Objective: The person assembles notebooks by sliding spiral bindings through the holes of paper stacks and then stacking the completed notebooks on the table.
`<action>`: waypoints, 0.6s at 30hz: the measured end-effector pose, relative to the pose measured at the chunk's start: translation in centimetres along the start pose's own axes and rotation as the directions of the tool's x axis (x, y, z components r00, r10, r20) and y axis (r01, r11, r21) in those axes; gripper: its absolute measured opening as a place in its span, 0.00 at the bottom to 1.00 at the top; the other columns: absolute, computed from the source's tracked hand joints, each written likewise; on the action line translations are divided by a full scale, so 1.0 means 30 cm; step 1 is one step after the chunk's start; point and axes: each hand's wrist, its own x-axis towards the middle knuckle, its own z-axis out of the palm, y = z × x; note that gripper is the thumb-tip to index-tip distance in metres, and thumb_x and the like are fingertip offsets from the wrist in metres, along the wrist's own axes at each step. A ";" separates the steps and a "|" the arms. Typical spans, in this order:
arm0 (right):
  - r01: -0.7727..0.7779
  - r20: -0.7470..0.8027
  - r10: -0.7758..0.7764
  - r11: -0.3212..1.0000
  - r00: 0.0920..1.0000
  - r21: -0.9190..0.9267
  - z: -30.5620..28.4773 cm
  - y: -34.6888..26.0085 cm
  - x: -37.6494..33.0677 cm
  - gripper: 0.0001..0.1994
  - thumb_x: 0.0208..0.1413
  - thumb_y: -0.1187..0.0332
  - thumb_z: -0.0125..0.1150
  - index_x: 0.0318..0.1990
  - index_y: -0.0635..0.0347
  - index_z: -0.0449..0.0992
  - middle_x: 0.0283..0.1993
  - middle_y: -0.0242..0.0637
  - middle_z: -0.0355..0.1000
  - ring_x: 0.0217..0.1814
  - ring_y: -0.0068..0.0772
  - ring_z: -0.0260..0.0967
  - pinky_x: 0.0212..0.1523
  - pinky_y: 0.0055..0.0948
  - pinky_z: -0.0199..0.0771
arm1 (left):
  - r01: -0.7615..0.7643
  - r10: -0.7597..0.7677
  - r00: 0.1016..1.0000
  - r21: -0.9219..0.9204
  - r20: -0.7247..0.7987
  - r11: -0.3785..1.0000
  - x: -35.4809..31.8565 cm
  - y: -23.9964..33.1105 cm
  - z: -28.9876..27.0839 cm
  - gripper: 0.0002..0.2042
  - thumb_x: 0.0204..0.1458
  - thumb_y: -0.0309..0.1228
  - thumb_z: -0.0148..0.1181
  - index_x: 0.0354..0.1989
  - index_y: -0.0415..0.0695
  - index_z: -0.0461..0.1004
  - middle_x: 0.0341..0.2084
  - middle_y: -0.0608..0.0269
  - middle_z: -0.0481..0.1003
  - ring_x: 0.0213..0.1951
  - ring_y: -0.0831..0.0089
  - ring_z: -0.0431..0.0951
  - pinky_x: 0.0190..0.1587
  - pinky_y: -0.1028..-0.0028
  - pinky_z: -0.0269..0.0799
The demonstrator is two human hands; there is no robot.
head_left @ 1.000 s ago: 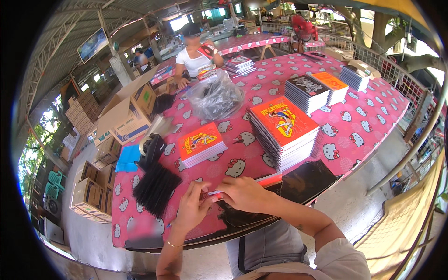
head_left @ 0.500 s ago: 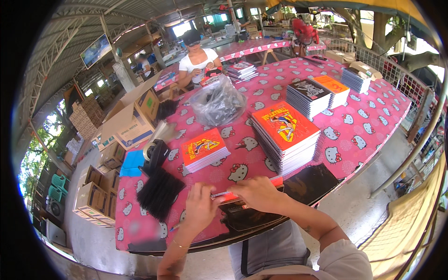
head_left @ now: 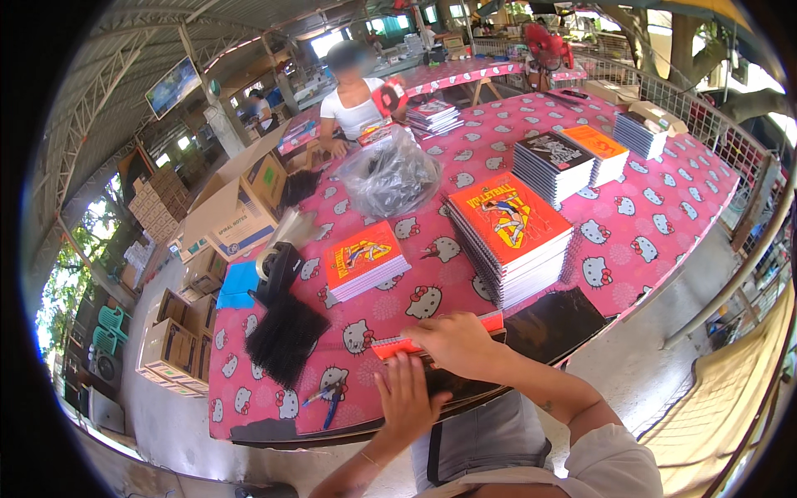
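At counter (head_left: 581, 249) edge nearest us we've got the red notebook (head_left: 415, 339) on a dark sheet (head_left: 548, 324). Right hand (head_left: 452, 342) clamps its top, grip closed on it; left hand (head_left: 407, 398) lies flat, fingers open, just below. Risk: notebook overhangs the edge, a slip could drop it. Pliers (head_left: 330, 407) and black coils (head_left: 285, 339) sit close left, could get knocked.

We note an open white carton (head_left: 237, 217) at the table's (head_left: 664, 224) left edge; brown cartons (head_left: 170, 344) stacked on the floor beside it; a clear plastic bag (head_left: 392, 176) near the far edge; a rectangular screen (head_left: 173, 85) hanging overhead, upper left.
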 end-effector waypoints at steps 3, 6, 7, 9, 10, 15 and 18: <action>0.013 -0.015 -0.013 0.999 1.000 0.051 -0.039 0.004 -0.010 0.15 0.55 0.64 0.61 0.50 0.52 0.77 0.38 0.36 0.79 0.36 0.43 0.81 0.34 0.40 0.80 | 0.071 -0.074 0.995 -0.041 -0.066 0.997 0.273 -0.078 -0.107 0.46 0.60 0.62 0.50 0.69 0.27 0.58 0.71 0.31 0.55 0.74 0.37 0.52 0.72 0.33 0.36; 0.005 -0.159 -0.014 0.998 0.987 -0.062 -0.121 0.007 -0.059 0.16 0.53 0.65 0.62 0.51 0.52 0.76 0.38 0.36 0.79 0.35 0.44 0.81 0.35 0.40 0.79 | 0.054 -0.052 0.996 -0.034 0.071 0.998 0.128 -0.003 -0.072 0.46 0.60 0.62 0.49 0.69 0.27 0.58 0.71 0.30 0.55 0.74 0.37 0.52 0.72 0.33 0.38; 0.007 -0.213 -0.017 0.999 0.977 -0.052 -0.123 0.013 -0.074 0.16 0.53 0.66 0.62 0.50 0.52 0.75 0.37 0.37 0.79 0.35 0.46 0.80 0.36 0.42 0.78 | 0.034 -0.032 0.999 -0.039 0.042 0.999 0.056 0.003 -0.034 0.46 0.58 0.61 0.52 0.70 0.27 0.58 0.72 0.31 0.55 0.75 0.38 0.50 0.72 0.34 0.38; -0.016 -0.122 0.008 0.998 0.992 -0.068 -0.100 0.050 -0.086 0.15 0.53 0.67 0.62 0.49 0.52 0.74 0.37 0.37 0.80 0.35 0.46 0.80 0.36 0.43 0.78 | 0.123 -0.128 0.990 -0.090 -0.050 0.988 0.165 -0.020 -0.068 0.45 0.58 0.59 0.53 0.69 0.27 0.58 0.71 0.33 0.56 0.75 0.39 0.50 0.72 0.35 0.39; -0.030 -0.035 0.027 0.997 0.999 -0.071 -0.093 0.057 -0.089 0.14 0.53 0.67 0.62 0.48 0.53 0.74 0.36 0.37 0.80 0.35 0.47 0.80 0.36 0.44 0.78 | 0.126 -0.130 0.991 -0.095 -0.034 0.987 0.247 -0.042 -0.095 0.45 0.58 0.59 0.53 0.69 0.27 0.58 0.71 0.33 0.56 0.75 0.39 0.50 0.72 0.35 0.39; -0.078 -0.012 0.077 0.996 0.997 -0.039 -0.110 0.061 -0.097 0.12 0.52 0.68 0.62 0.46 0.53 0.74 0.33 0.39 0.79 0.35 0.47 0.80 0.34 0.44 0.77 | 0.026 -0.024 0.998 -0.032 0.055 0.999 0.242 -0.001 -0.128 0.44 0.57 0.58 0.56 0.68 0.26 0.59 0.70 0.31 0.57 0.74 0.38 0.52 0.71 0.35 0.42; 0.008 -0.046 -0.008 1.000 0.999 -0.005 -0.091 0.057 -0.070 0.13 0.53 0.68 0.62 0.47 0.52 0.74 0.30 0.40 0.79 0.33 0.47 0.80 0.33 0.44 0.77 | 0.084 -0.083 0.996 -0.032 0.020 0.996 0.254 -0.017 -0.142 0.44 0.56 0.57 0.59 0.68 0.28 0.60 0.71 0.34 0.57 0.74 0.39 0.53 0.71 0.35 0.43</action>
